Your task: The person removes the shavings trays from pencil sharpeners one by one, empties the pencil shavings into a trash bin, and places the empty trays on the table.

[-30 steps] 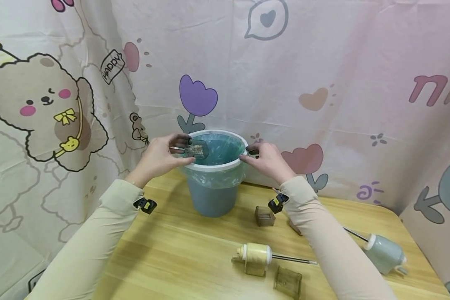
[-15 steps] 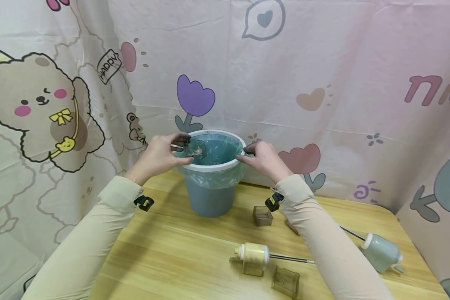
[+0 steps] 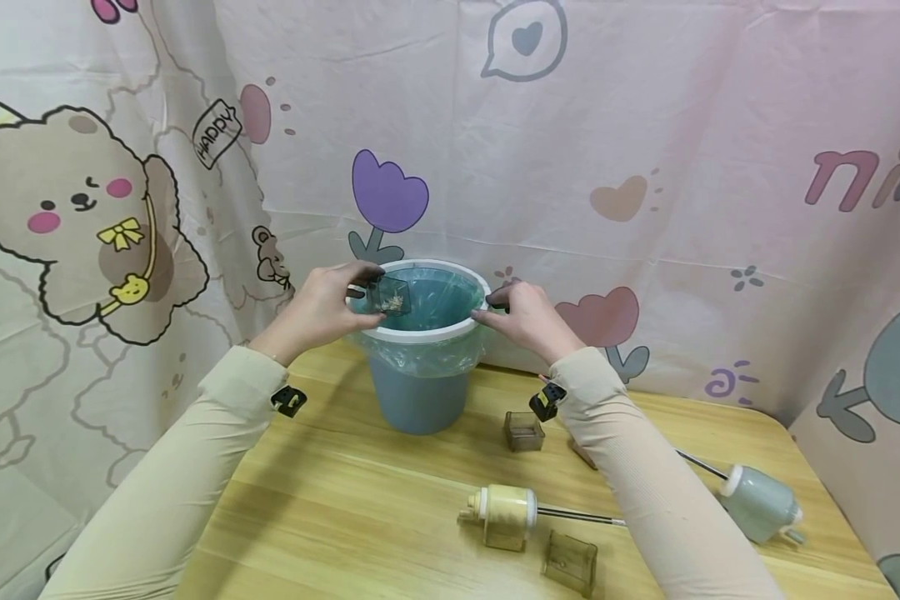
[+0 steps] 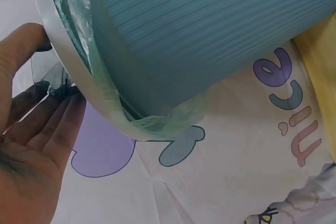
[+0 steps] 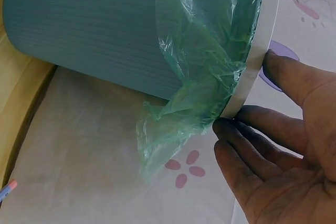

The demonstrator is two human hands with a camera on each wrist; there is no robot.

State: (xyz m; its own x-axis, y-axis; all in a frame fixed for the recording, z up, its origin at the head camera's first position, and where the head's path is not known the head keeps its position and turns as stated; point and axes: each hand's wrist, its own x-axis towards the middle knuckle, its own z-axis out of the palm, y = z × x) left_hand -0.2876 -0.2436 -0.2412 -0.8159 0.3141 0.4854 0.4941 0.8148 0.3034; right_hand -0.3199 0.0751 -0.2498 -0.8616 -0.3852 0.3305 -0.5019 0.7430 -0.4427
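Observation:
Over the left side of the waste bin (image 3: 420, 392), my left hand (image 3: 322, 304) holds a small see-through shavings drawer (image 3: 388, 296) between thumb and fingers. The drawer is tilted toward the bin's inside, and a few pale shavings (image 3: 393, 303) show in it. In the left wrist view, the drawer (image 4: 52, 74) is partly hidden by the fingers and rim. My right hand (image 3: 523, 317) pinches the bin's white rim (image 5: 257, 72) on the right side, thumb on one side and fingers on the other. A thin green bag (image 5: 210, 56) lines the bin and folds out over its edge.
On the wooden table (image 3: 330, 517) lies a yellow crank pencil sharpener (image 3: 508, 512) with dark rods. Near it are two brownish see-through drawers, one in front (image 3: 570, 562) and one by the bin (image 3: 523, 432). A grey-blue sharpener (image 3: 761, 504) lies at the right. A printed curtain (image 3: 645, 100) hangs behind.
The shavings seen in the drawer have become fewer, and the drawer's tilt has shifted slightly. My right hand stays on the rim. The whole view has slid a little.

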